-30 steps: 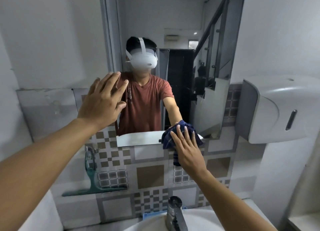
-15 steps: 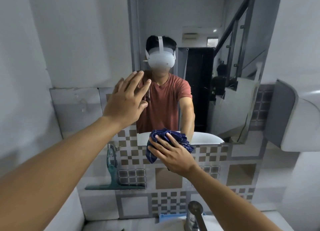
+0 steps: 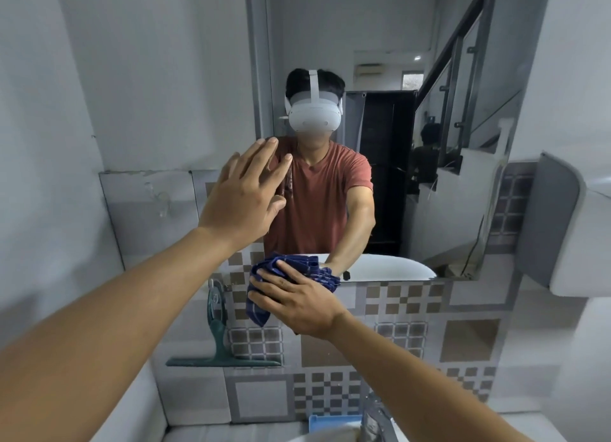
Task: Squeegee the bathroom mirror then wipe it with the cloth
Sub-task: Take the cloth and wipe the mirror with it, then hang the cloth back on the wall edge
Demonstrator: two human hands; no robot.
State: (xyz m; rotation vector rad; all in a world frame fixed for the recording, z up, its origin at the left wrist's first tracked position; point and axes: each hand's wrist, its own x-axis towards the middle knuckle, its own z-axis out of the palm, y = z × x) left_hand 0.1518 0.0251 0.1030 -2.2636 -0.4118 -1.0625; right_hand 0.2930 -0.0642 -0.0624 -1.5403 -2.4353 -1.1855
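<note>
The bathroom mirror (image 3: 390,183) hangs on the wall ahead, above a band of patterned tiles. My right hand (image 3: 297,304) presses a crumpled dark blue cloth (image 3: 297,269) against the mirror's lower edge, left of centre; part of the cloth hangs down over the tiles. My left hand (image 3: 246,193) is flat with fingers spread near the mirror's left edge, holding nothing; whether it touches the glass I cannot tell. A green squeegee (image 3: 220,349) hangs from a hook on the tiled wall at lower left, away from both hands.
A grey-white dispenser (image 3: 568,230) juts from the wall at right, close to the mirror's lower right corner. Below are the sink rim (image 3: 324,436), a chrome tap (image 3: 377,421) and a small blue item (image 3: 334,421) against the tiles.
My right hand has slid the cloth leftward along the mirror's bottom edge. The view has shifted, so the dispenser sits further right. My left hand has stayed near the mirror's left side.
</note>
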